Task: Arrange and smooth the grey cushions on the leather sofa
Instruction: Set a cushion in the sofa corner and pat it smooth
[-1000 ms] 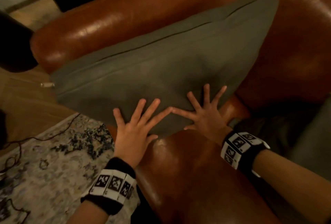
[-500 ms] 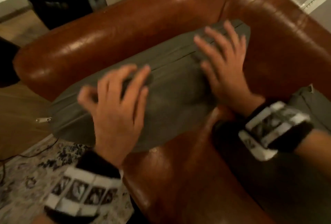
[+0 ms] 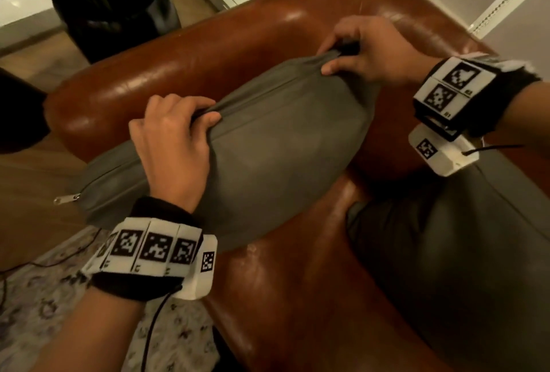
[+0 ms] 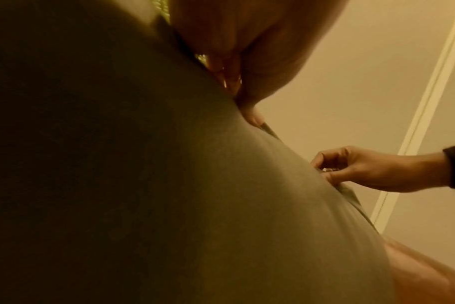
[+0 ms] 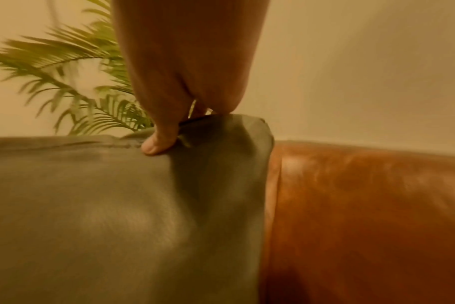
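A plump grey cushion point(image 3: 268, 157) leans against the arm of the brown leather sofa point(image 3: 184, 53), its zipped seam along the top. My left hand point(image 3: 175, 145) grips the top seam near its middle, fingers curled over the edge. At the cushion's far right top corner my right hand point(image 3: 363, 50) pinches the fabric. The left wrist view shows the cushion point(image 4: 169, 185) up close, with the right hand point(image 4: 364, 168) pinching the seam. In the right wrist view the thumb point(image 5: 159, 142) presses the bunched corner of the cushion point(image 5: 117, 205). A second grey cushion point(image 3: 461, 252) lies on the seat at the right.
A dark planter point(image 3: 119, 5) with a palm stands behind the sofa arm. A patterned rug point(image 3: 59, 297) with a cable covers the wooden floor at the lower left. The cushion's zip pull point(image 3: 64, 198) sticks out at its left end. The sofa back point(image 5: 364, 205) rises at the right.
Both hands went from lying flat at the cushion's lower edge to its top seam, where they now grip it. The cushion has bunched up rounder.
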The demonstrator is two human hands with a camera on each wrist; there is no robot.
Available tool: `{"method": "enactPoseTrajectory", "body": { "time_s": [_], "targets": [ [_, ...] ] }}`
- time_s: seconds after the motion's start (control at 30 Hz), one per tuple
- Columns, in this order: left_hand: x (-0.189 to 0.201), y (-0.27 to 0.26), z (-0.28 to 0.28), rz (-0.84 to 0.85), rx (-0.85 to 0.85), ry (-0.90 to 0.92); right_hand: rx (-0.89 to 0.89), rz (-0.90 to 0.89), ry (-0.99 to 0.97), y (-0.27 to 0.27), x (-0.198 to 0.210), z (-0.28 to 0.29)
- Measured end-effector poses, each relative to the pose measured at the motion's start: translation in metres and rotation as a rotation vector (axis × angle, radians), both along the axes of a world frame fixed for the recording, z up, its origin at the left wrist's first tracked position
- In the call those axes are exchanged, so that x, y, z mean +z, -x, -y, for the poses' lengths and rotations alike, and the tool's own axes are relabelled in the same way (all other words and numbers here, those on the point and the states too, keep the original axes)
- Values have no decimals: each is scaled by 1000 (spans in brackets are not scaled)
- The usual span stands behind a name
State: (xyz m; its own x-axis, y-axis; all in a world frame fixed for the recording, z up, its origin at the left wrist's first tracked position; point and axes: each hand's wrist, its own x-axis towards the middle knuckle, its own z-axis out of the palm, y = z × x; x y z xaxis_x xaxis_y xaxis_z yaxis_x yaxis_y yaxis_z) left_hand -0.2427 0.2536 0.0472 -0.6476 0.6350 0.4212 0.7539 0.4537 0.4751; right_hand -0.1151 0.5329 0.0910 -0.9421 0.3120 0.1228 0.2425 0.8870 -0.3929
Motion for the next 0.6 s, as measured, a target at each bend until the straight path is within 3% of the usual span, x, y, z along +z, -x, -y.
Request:
{"method": "enactPoseTrajectory", "body": {
  "time_s": [0.13,0.2,0.3,0.4,0.5,0.6],
  "targets": [
    [-5,-16,9,13,56,112,-44,99,-143,-1,-6,16],
    [-3,-26,4,-20,28,152,-86,69,-83,4,-6,39],
    [1,-35,-12,-11,-21,215,23,-26,43,31,-15,102],
    [-11,-38,-14,-33,-39,461,156,82,164,43,-44,154],
    [-26,-37,2,-14,35,563,172,163,-108,22,-74,124],
    [-31,-33,18,-50,106,635,68,215,-211,-3,-80,62]
  ]
}}
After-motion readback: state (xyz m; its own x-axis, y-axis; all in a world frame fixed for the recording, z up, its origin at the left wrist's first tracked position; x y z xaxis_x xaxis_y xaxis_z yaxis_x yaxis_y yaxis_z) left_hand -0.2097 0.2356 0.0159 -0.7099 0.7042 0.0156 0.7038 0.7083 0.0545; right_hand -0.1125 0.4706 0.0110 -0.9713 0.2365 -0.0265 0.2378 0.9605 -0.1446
